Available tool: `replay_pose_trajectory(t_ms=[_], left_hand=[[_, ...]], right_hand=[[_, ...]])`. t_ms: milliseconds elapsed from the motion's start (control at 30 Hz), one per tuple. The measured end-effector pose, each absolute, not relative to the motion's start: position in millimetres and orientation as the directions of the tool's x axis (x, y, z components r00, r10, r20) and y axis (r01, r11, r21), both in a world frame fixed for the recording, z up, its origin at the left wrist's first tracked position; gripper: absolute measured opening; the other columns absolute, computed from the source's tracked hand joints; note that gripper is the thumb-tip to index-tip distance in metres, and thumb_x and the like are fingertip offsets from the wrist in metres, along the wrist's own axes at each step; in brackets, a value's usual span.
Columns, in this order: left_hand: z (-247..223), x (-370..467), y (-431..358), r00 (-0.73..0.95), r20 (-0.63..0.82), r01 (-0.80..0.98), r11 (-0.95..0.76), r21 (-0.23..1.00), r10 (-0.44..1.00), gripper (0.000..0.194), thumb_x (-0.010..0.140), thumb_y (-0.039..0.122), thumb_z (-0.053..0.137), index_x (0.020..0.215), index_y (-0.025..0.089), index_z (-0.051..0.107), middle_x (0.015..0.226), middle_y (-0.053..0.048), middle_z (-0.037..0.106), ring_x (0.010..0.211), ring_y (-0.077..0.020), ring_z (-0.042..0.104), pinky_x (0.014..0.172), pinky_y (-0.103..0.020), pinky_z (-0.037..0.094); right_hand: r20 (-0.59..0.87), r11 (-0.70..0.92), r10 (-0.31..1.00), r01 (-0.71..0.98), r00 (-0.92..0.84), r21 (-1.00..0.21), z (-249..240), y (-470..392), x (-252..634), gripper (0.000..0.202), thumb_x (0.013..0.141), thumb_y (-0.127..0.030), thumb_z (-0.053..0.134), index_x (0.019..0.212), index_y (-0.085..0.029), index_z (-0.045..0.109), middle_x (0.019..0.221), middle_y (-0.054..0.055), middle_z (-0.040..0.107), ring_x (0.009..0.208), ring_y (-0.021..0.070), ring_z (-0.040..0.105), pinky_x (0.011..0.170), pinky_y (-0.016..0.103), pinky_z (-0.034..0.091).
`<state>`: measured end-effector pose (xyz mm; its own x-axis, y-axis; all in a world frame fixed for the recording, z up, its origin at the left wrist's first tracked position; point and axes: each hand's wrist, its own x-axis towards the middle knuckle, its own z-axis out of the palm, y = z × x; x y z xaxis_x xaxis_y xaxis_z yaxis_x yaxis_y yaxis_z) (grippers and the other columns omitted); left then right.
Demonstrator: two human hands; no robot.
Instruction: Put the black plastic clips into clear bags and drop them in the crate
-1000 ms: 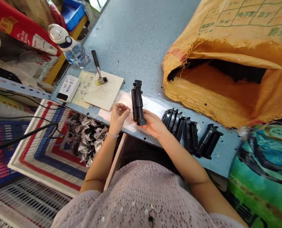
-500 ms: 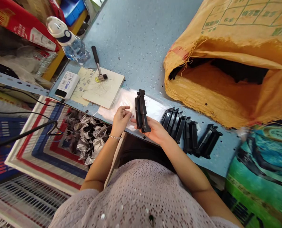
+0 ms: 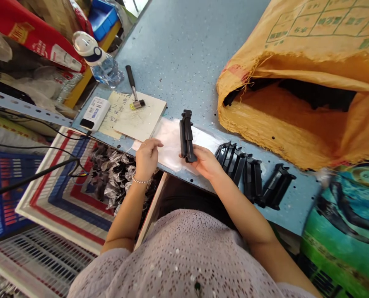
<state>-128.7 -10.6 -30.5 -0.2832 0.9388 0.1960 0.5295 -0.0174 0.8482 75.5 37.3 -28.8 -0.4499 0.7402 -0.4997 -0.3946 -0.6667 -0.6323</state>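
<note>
My right hand (image 3: 205, 161) grips the lower end of a black plastic part (image 3: 187, 136), which stands up over a stack of clear plastic bags (image 3: 168, 142). To its left, my left hand (image 3: 147, 156) is at the near edge of the bags, its fingers curled together; whether anything small is between them I cannot make out. A row of similar black parts (image 3: 235, 161) lies right of my right hand, with more black parts (image 3: 276, 186) beyond them along the table's front edge.
A mallet (image 3: 133, 89) rests on a cream board (image 3: 143, 122). Behind are a white box (image 3: 95, 114) and a water bottle (image 3: 102, 68). An open orange sack (image 3: 265, 132) lies at right. Below left, a crate (image 3: 44, 194) stands near wrapped parts (image 3: 112, 178).
My left hand has moved left, away from the black part, and its fingers have drawn in. My right hand still holds the part, now slightly higher in view. The whole view has shifted a little.
</note>
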Motion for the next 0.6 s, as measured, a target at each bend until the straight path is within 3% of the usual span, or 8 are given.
replay_pose_trajectory(t_ms=[67,133,233,300,333,400,467,600], left_hand=[[-30.3,-134.4,-12.6,-0.213,0.247,0.688,-0.034,0.725,0.945,0.029,0.091,0.013,0.051,0.108,0.018,0.075,0.119,-0.011,0.073,0.114,-0.0241,0.067,0.107,-0.045,0.052],[-33.2,-137.6,-11.9,-0.175,0.261,0.712,-0.061,0.7,0.949,0.039,0.092,0.012,0.052,0.125,0.019,0.071,0.131,-0.012,0.069,0.104,-0.0208,0.069,0.098,-0.041,0.057],[-37.5,-141.0,-9.7,-0.141,0.279,0.684,-0.11,0.721,0.95,0.054,0.091,0.01,0.055,0.144,0.023,0.059,0.143,-0.014,0.061,0.079,-0.0117,0.068,0.077,-0.03,0.061],[-35.9,-140.4,-11.3,-0.088,0.321,0.706,-0.168,0.688,0.943,0.063,0.093,0.008,0.053,0.152,0.026,0.05,0.15,-0.017,0.055,0.084,-0.0123,0.07,0.077,-0.029,0.061],[-33.5,-138.0,-13.9,-0.035,0.344,0.727,-0.212,0.653,0.938,0.066,0.093,0.006,0.051,0.156,0.026,0.046,0.153,-0.017,0.052,0.095,-0.0158,0.072,0.084,-0.031,0.062],[-26.2,-128.2,-22.6,0.125,0.371,0.747,-0.333,0.576,0.92,0.072,0.094,0.003,0.047,0.161,0.026,0.036,0.157,-0.017,0.048,0.126,-0.0246,0.065,0.102,-0.039,0.06],[-18.1,-114.6,-33.8,0.281,0.36,0.702,-0.446,0.554,0.889,0.077,0.094,0.001,0.045,0.165,0.026,0.028,0.16,-0.016,0.046,0.144,-0.0276,0.051,0.115,-0.045,0.053],[-8.3,-101.6,-51.0,0.406,0.315,0.565,-0.506,0.652,0.858,0.079,0.092,-0.001,0.044,0.164,0.026,0.029,0.159,-0.014,0.048,0.146,-0.0242,0.05,0.12,-0.043,0.049]], right_hand=[[-0.457,-0.602,0.791,-0.383,-0.407,-0.701,-23.1,30.0,84.9,0.017,0.079,-0.023,0.071,0.095,-0.018,0.072,0.081,0.003,0.074,0.077,0.016,0.07,0.072,0.028,0.057],[-0.394,-0.565,0.801,-0.354,-0.45,-0.745,-14.9,19.7,97.0,0.019,0.083,-0.027,0.07,0.1,-0.019,0.071,0.083,0.002,0.074,0.073,0.0154,0.069,0.068,0.028,0.056],[-0.385,-0.695,0.595,-0.211,-0.705,-0.688,-10.9,7.2,109.8,0.022,0.087,-0.037,0.069,0.095,-0.017,0.07,0.083,0.007,0.076,0.058,0.0135,0.063,0.052,0.025,0.05],[-0.414,-0.793,0.439,-0.127,-0.798,-0.595,-17.2,5.4,108.9,0.024,0.086,-0.038,0.067,0.089,-0.015,0.068,0.077,0.009,0.075,0.049,0.0106,0.055,0.042,0.022,0.04],[-0.435,-0.826,0.41,-0.123,-0.802,-0.551,-21.7,6.7,105.6,0.023,0.085,-0.037,0.065,0.087,-0.014,0.067,0.075,0.01,0.074,0.047,0.0093,0.051,0.04,0.021,0.037],[-0.488,-0.846,0.438,-0.163,-0.755,-0.507,-28.8,11.0,95.7,0.022,0.086,-0.036,0.059,0.085,-0.015,0.065,0.074,0.009,0.072,0.046,0.0082,0.047,0.041,0.02,0.035],[-0.535,-0.794,0.533,-0.168,-0.655,-0.584,-29.7,13.6,86.0,0.021,0.088,-0.034,0.055,0.085,-0.016,0.065,0.073,0.006,0.07,0.048,0.0091,0.047,0.042,0.02,0.037],[-0.458,-0.501,0.762,0.03,-0.457,-0.865,-18.3,6.1,80.0,0.015,0.087,-0.033,0.063,0.094,-0.021,0.067,0.079,0.002,0.068,0.059,0.0124,0.056,0.049,0.021,0.043]])
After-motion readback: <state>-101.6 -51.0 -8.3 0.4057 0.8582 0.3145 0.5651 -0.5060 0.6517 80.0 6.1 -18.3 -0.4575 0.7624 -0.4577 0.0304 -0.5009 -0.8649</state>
